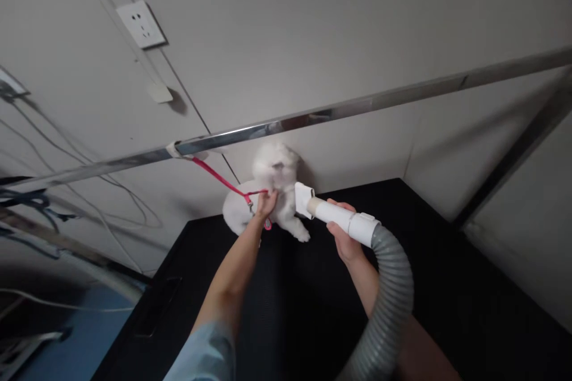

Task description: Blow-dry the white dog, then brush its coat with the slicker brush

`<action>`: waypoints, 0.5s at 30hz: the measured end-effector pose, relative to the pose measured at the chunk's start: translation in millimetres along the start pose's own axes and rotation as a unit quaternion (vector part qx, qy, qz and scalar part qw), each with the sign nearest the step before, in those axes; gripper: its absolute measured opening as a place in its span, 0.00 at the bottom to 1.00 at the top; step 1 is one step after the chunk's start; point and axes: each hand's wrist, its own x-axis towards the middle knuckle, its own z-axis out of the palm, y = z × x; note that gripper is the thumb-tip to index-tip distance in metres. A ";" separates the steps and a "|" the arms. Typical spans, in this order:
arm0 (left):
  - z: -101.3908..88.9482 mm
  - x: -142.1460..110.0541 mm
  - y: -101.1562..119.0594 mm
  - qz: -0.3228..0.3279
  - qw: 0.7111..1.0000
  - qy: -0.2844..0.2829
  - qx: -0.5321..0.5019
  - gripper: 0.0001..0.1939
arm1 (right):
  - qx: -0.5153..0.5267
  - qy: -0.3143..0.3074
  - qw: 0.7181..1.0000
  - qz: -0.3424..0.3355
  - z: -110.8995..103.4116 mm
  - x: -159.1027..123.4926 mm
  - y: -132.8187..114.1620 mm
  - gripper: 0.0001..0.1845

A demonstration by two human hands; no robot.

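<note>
A small white fluffy dog (273, 181) sits at the far edge of a black table (447, 286), against the wall. A red leash (218, 178) runs from its neck up to a shiny metal bar (339, 111). My left hand (267, 202) is closed on the leash and fur at the dog's chest. My right hand (343, 237) grips the white nozzle (333, 213) of a blower. Its flat mouth points at the dog's side, very close. A grey ribbed hose (388, 303) trails back from the nozzle over my right forearm.
The metal bar crosses the whole view above the dog, with an upright post (513, 161) at the right. A wall socket (141, 24) and loose cables (67, 149) hang on the wall at left. Blue flooring (75, 345) lies below the table's left edge.
</note>
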 end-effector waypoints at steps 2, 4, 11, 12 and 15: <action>-6.2 -15.5 -4.9 -0.003 1.000 -0.001 -0.005 0.10 | 0.016 -0.008 1.000 0.013 4.8 11.1 11.1 0.29; -10.9 -33.7 -10.2 -0.012 1.000 -0.006 -0.008 0.10 | 0.027 -0.005 0.999 0.028 8.7 22.4 23.1 0.29; -37.6 -89.3 -23.1 -0.034 0.999 0.014 0.023 0.10 | 0.076 -0.062 0.989 0.107 16.6 29.4 38.6 0.27; -40.7 -95.0 -25.1 -0.033 0.999 0.019 0.027 0.10 | 0.078 -0.093 0.986 0.113 18.0 26.0 35.1 0.27; -44.9 -107.9 -32.5 -0.047 0.998 0.037 0.035 0.11 | 0.079 -0.176 0.974 0.116 24.3 18.5 21.1 0.28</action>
